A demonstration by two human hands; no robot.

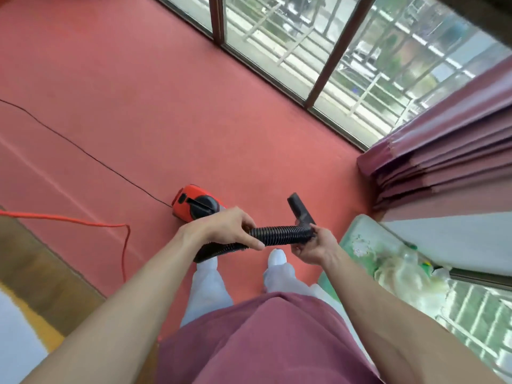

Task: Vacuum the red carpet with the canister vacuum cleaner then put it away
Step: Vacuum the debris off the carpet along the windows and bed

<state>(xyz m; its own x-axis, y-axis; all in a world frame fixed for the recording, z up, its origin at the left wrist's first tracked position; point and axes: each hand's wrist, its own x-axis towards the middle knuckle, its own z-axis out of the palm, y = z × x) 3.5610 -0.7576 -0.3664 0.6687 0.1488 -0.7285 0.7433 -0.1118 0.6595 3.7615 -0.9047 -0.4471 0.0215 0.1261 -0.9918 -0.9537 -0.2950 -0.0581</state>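
Maroon shirt (pixel 266 342) and pale trousers (pixel 207 286) fill the lower centre, with both bare forearms reaching forward from the bottom corners. One white shoe (pixel 277 256) shows on the carpet (pixel 166 92) beneath the hands.

Left hand (pixel 221 228): fingers curled over a black ribbed hose (pixel 279 234) and thumb under it, gripping it. Behind this hand the hose bends down and back toward the person's legs.

Right hand (pixel 313 246): closed round the other end of the hose, where a rigid black nozzle (pixel 299 207) joins it at an angle. The nozzle points up and away from the person. Between the two hands the hose runs roughly level.

Vacuum (pixel 198 203): red body with a black top, standing on the carpet just beyond the left hand and partly hidden by it. A thin black cord (pixel 83 153) leaves its far end and crosses the carpet to the left edge. An orange cable (pixel 83 220) lies nearer, looping on the carpet at the left.

Left foreground: a wooden strip (pixel 41 261) borders the carpet. Right: a green patterned object (pixel 365 239), too blurred to identify, lies by the right hand. Beyond it hangs a pleated mauve curtain (pixel 443 162).

Farthest: a dark-framed window (pixel 360 51) runs along the far edge of the carpet.
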